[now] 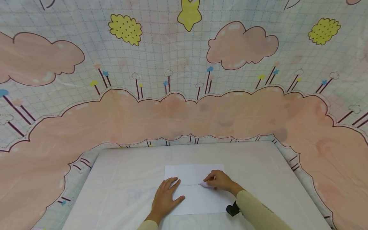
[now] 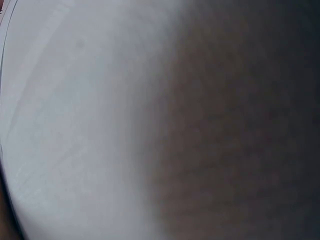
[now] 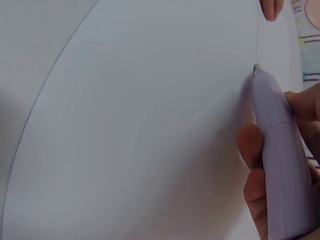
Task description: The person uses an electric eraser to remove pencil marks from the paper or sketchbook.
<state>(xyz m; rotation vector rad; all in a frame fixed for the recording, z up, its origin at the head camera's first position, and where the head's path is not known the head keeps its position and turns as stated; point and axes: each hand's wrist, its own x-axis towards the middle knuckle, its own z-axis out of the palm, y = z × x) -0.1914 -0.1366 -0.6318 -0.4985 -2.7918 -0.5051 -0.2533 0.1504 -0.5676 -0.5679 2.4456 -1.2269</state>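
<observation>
From where I stand, a person works at a table (image 1: 126, 179) covered in white, with a white sheet of paper (image 1: 201, 203) lying flat near its front edge. The left hand (image 1: 164, 198) is spread wide, palm down over the paper's left side, thumb held well out from the fingers; it grips nothing. The right hand (image 1: 220, 179) pinches a pale purple tool (image 3: 282, 160), the thumb on one side of the smooth body and fingertips on the other. The tool slants low over the paper's right half, and its small metal tip (image 3: 257, 68) meets a thin line (image 1: 189, 185) that runs across the sheet toward the left hand. Whether that line is a crease, a cut or a mark, I cannot tell. Close to the left wrist nearly everything is blurred.

Both arms wear pale yellow-green sleeves (image 1: 261, 210), and a black object (image 1: 233, 209) sits at the right wrist, beside the paper's near right corner. Behind the table hangs a checked cloth (image 1: 161, 48) printed with pink clouds (image 1: 244, 46) and a yellow star (image 1: 189, 14).
</observation>
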